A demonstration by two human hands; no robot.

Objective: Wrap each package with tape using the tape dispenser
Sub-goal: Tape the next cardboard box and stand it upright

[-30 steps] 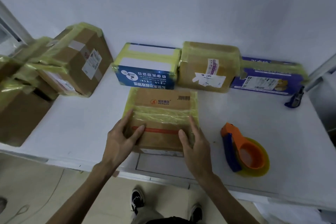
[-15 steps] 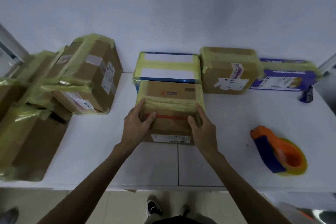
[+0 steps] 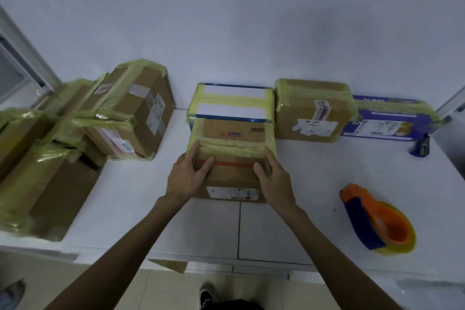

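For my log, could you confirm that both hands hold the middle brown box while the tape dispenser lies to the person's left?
Not quite: the head view shows the tape dispenser lying to the person's right. The left hand and right hand do hold the middle brown box.

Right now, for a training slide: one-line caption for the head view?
Left hand and right hand hold a yellow-taped brown box on the table; tape dispenser lies at right.
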